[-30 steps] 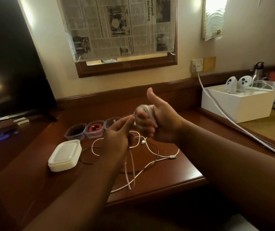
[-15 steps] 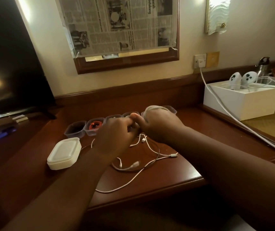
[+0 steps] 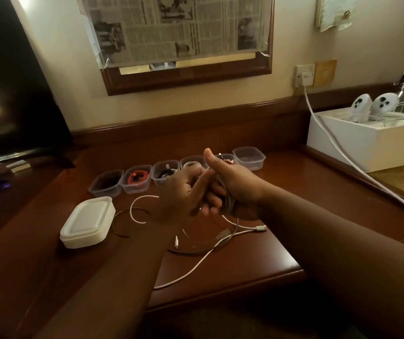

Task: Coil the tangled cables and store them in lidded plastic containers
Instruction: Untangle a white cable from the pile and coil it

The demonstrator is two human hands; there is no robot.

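Observation:
My right hand (image 3: 236, 183) is held above the desk with its thumb up, and a white cable coil (image 3: 228, 203) is wound round its curled fingers. My left hand (image 3: 184, 193) presses against it from the left, fingers curled on the same cable. The cable's loose tail (image 3: 196, 265) runs down across the desk toward the front edge. A second white cable (image 3: 247, 230) and a thin black cable (image 3: 120, 222) lie loose under the hands. Several small clear containers sit in a row behind; one holds a red cable (image 3: 137, 178), and the rightmost container (image 3: 248, 158) looks empty. A stack of white lids (image 3: 87, 221) lies at the left.
A white box (image 3: 367, 145) with two white controllers stands at the right on a raised shelf. A thick white power cord (image 3: 340, 150) runs from the wall socket across the shelf. A dark TV screen (image 3: 12, 94) fills the left side. The wooden desk's front edge (image 3: 220, 299) is close.
Both hands dipped toward the desk and rose again, still joined. More white cable is wound on my right hand, and the loose tail on the desk has shifted and shortened.

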